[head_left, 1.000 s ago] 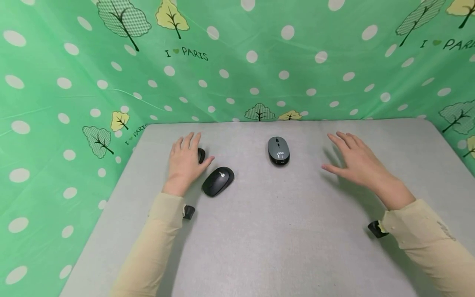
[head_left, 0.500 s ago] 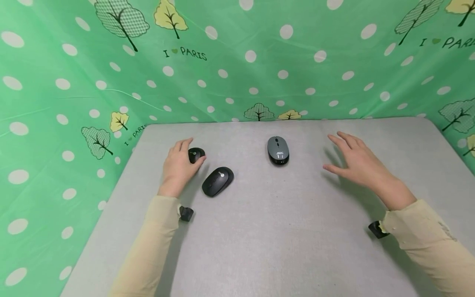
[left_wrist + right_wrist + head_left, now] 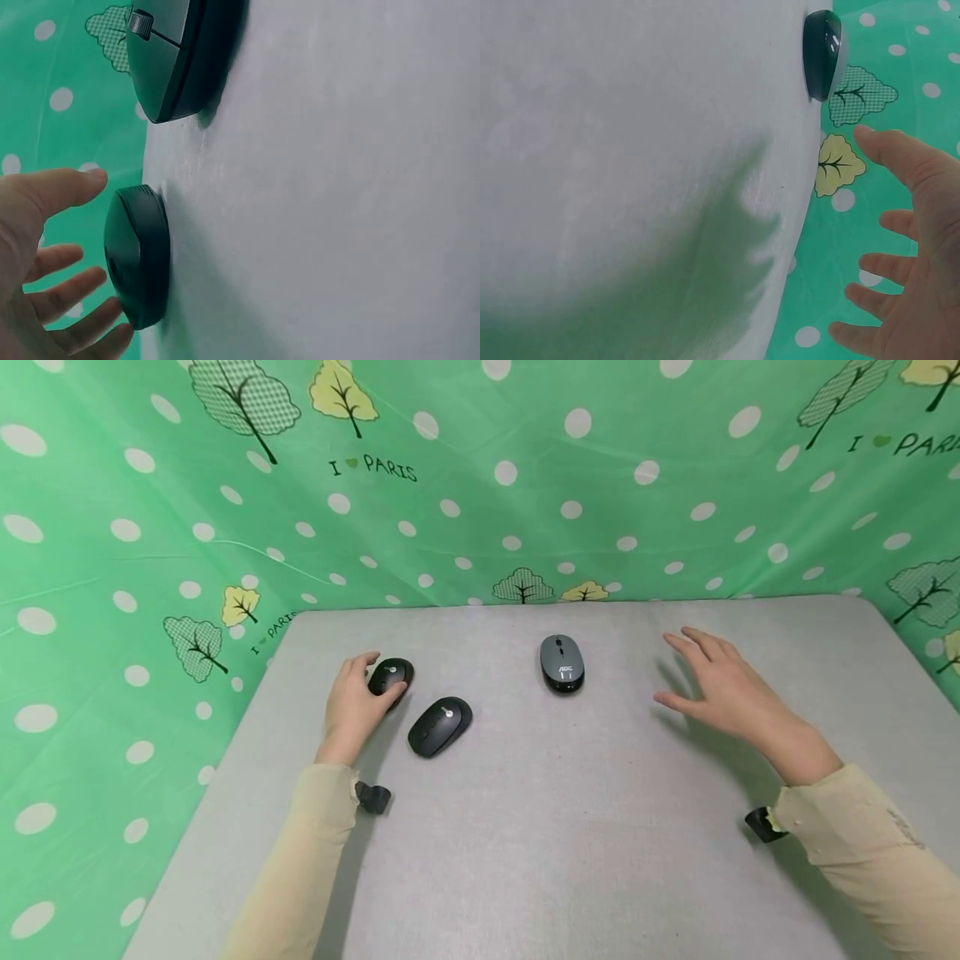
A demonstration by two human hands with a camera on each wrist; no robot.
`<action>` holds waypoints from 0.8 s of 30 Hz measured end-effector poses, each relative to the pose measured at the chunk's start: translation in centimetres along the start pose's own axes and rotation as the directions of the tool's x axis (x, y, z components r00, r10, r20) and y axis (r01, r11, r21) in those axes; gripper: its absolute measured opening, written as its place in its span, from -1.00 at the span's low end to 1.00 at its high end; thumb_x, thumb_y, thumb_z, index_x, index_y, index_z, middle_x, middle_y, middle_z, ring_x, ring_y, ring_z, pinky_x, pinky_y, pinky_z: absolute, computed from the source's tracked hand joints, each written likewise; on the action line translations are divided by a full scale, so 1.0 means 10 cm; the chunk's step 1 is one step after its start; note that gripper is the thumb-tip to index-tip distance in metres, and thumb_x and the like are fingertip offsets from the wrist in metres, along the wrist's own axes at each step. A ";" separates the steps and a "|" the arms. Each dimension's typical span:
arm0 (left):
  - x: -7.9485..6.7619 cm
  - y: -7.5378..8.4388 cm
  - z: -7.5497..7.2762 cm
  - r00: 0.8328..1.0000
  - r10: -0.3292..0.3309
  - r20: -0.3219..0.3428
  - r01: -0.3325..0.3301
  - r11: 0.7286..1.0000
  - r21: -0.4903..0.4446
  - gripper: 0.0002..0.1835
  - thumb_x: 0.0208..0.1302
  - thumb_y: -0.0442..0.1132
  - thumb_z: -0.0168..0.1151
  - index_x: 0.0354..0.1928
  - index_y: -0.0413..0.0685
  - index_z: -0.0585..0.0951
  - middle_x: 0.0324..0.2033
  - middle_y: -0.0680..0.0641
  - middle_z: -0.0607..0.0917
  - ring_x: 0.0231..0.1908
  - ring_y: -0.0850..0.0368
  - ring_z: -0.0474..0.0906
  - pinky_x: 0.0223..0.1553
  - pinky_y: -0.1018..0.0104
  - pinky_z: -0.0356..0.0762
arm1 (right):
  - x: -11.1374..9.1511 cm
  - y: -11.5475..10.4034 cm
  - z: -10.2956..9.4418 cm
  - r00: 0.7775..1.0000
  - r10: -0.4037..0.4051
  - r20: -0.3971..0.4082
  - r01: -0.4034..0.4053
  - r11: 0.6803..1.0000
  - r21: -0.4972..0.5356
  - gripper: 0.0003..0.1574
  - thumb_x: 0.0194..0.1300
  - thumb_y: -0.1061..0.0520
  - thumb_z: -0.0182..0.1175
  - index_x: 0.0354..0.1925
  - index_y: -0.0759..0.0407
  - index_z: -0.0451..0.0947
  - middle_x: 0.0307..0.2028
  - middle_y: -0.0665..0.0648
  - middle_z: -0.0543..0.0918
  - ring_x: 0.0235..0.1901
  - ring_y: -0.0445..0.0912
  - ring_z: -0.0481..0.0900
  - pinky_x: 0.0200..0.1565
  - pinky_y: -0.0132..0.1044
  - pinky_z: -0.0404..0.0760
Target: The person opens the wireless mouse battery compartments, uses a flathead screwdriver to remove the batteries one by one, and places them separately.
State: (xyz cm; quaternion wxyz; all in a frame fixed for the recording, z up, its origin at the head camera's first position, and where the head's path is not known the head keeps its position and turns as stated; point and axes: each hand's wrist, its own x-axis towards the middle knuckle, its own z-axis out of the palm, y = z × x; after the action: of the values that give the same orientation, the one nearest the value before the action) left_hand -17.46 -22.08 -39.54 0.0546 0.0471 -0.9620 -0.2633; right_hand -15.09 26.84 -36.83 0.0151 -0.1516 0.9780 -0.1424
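A black mouse (image 3: 392,675) lies at the back left of the table, with my left hand (image 3: 348,710) beside it. In the left wrist view, the thumb and spread fingers reach toward this mouse's (image 3: 139,255) two ends, fingertips right at its edge and the thumb a little short of it. Another black mouse (image 3: 440,727) sits nearer and to the right; its front end and scroll wheel fill the top of the left wrist view. Over the table's right side my right hand (image 3: 723,689) hovers with fingers spread, holding nothing. Closest to it is a grey-and-black AOC mouse (image 3: 562,662).
The grey table (image 3: 570,843) ends at the back against a green polka-dot cloth (image 3: 450,460) printed with trees, which also hangs along the left side. A small black wrist camera (image 3: 373,797) is on the left sleeve, and another (image 3: 763,824) on the right.
My left hand has moved left and toward me, from over the far black mouse to its near-left side, uncovering more of it. The right hand has barely moved.
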 end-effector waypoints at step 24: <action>-0.05 -0.06 0.04 0.998 -0.060 0.012 0.060 0.997 -0.054 -0.28 0.23 -0.09 0.39 0.37 -0.18 0.36 0.30 -0.29 0.44 0.27 -0.24 0.40 0.32 -0.11 0.38 | -0.01 -0.03 0.00 1.000 0.015 0.019 -0.015 1.000 -0.002 0.16 0.27 -0.24 0.32 0.55 0.17 -0.02 0.50 0.46 0.03 0.41 0.48 0.02 0.32 0.48 0.16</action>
State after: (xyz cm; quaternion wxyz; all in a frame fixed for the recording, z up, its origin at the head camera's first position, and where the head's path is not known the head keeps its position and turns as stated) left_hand -17.00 -22.37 -40.23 0.0431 0.0730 -0.9529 -0.2912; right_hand -14.90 26.64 -36.75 0.0253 -0.1457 0.9791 -0.1398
